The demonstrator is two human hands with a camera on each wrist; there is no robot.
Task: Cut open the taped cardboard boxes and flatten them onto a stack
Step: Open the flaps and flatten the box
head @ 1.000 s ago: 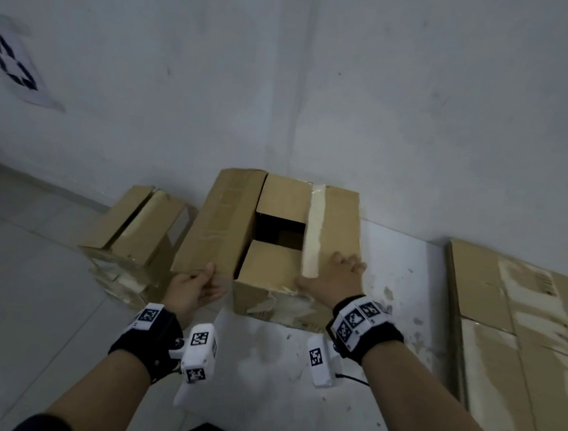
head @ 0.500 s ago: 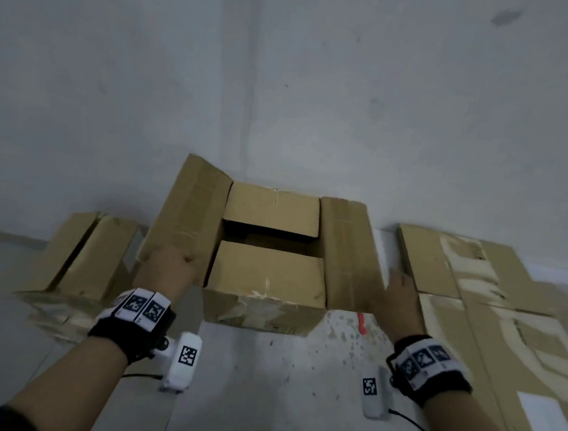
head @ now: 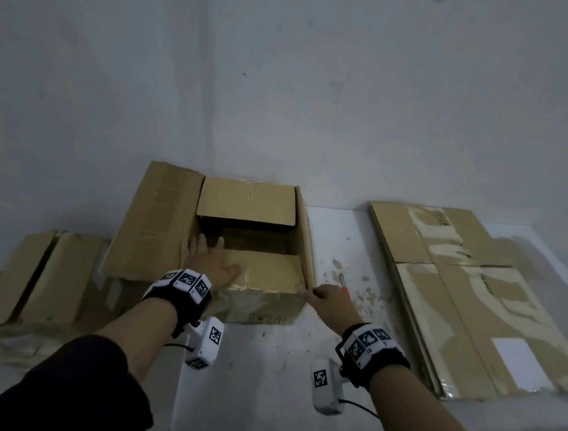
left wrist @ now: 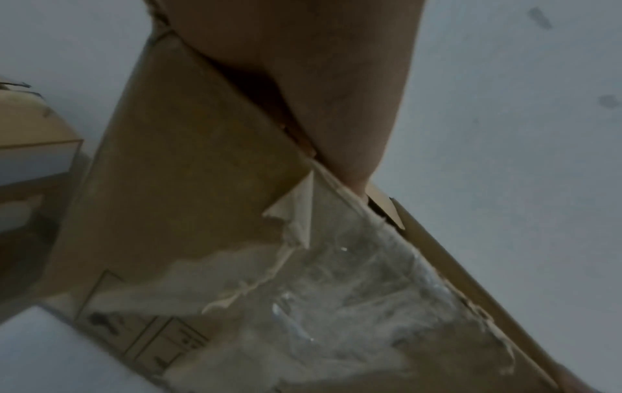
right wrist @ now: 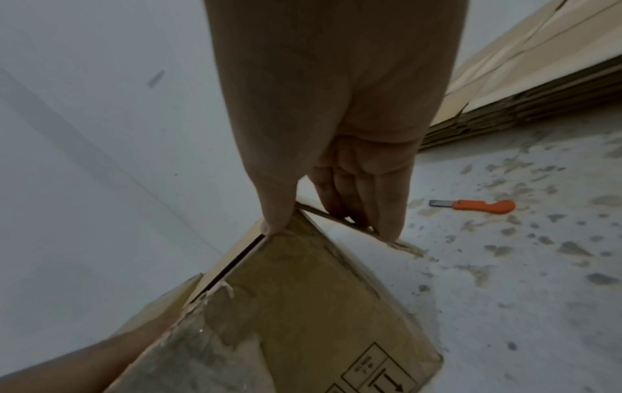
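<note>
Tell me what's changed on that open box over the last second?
The left hand left the long left flap and now lies flat on the near inner flap. The right hand came in from the floor and pinches the right flap's near corner, now raised rather than splayed. The box, flattened stack and orange cutter stayed put.

Left hand [head: 210,263] flat, fingers spread, palm pressing near flap of open box [head: 269,303]. Right hand [head: 327,299] pinching box's near right corner, thumb opposing curled fingers [right wrist: 387,210].
</note>
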